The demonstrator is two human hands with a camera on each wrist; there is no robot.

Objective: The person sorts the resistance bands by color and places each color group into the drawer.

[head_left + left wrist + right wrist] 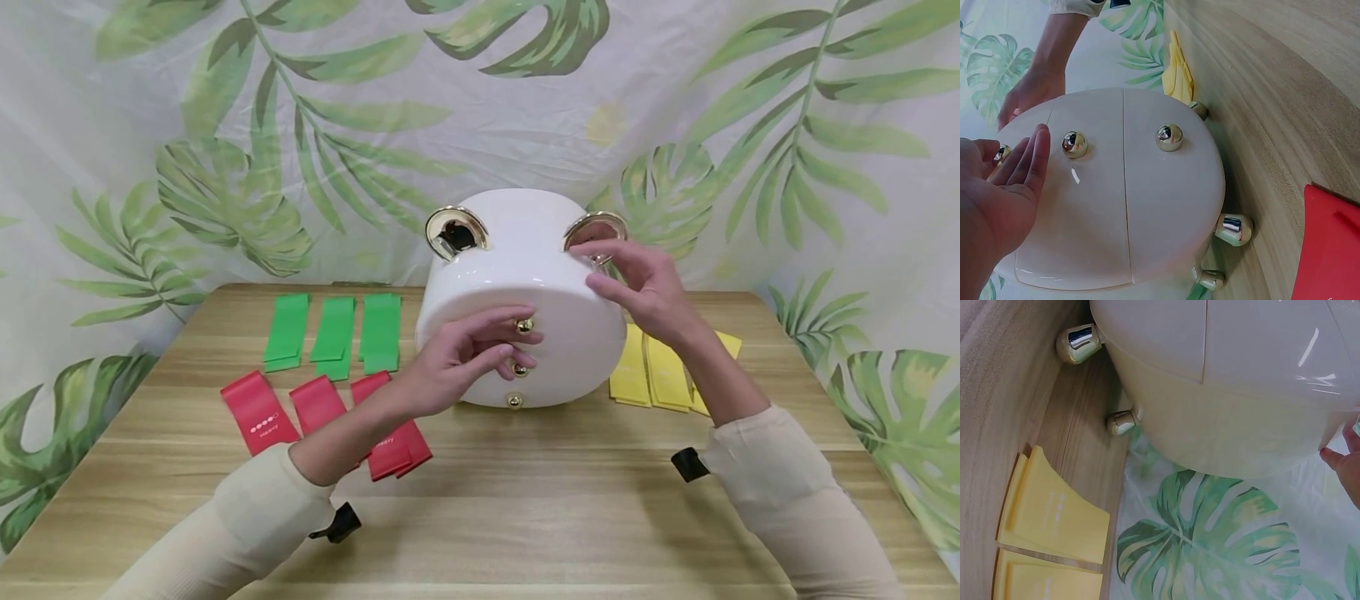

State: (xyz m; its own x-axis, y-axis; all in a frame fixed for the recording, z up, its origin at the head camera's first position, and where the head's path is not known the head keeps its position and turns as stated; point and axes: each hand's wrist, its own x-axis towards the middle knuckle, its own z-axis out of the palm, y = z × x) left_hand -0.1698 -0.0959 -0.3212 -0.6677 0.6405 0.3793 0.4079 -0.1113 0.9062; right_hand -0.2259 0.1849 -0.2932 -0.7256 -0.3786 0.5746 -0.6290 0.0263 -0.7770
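Note:
A glossy white drawer box (pixel 517 242) with gold ears and gold feet stands on the table. Down its front run gold knobs, with seams between the drawers visible in the left wrist view. My left hand (pixel 450 358) is at the front, its fingers extended around the top knob (pixel 524 325); another knob (pixel 1075 144) shows below it. Against the upper right side rests my right hand (pixel 645 287), its thumb on the white body and its index finger by the right ear (pixel 598 227). Part of that hand (pixel 1350 465) enters the right wrist view's edge.
Green folded bands (pixel 333 329) lie on the left of the wooden table (pixel 525 517), with red folded bands (pixel 258 412) nearer the front. Yellow folded bands (pixel 660 371) lie to the box's right. A leaf-patterned cloth (pixel 375 125) hangs behind the table.

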